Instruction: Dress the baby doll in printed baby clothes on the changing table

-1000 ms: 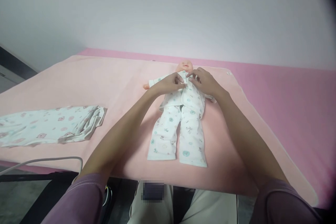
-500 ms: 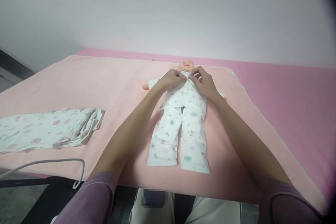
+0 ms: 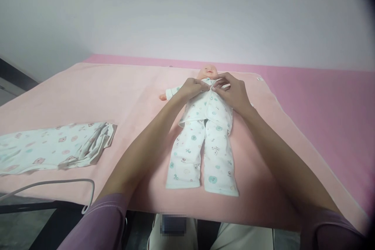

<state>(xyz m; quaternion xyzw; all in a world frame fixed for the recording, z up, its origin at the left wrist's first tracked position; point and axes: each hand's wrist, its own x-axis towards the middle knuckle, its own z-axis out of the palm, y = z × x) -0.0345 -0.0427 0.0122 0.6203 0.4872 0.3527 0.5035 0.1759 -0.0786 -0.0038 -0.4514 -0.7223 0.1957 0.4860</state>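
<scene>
A baby doll (image 3: 209,71) lies on its back, head away from me, dressed in a white printed top (image 3: 202,106) and matching white trousers (image 3: 187,156). My left hand (image 3: 193,88) pinches the left side of the top's front opening near the chest. Opposite it, my right hand (image 3: 234,91) pinches the other edge, its fingertips almost meeting those of the left. Whatever fastener lies between the fingertips is too small to make out. The doll's hand on the left (image 3: 163,97) shows past its sleeve; its other arm is mostly hidden behind my right hand.
A folded white printed cloth (image 3: 55,146) lies at the left of the pink blanket (image 3: 125,86). A white cable (image 3: 58,181) loops over the front left edge. Behind the table rises a pale wall (image 3: 187,15). A brighter pink surface (image 3: 316,109) shows at the right.
My right hand has shifted slightly right and its fingers are a little more raised. My left hand stays at the chest opening. The whole view has moved slightly.
</scene>
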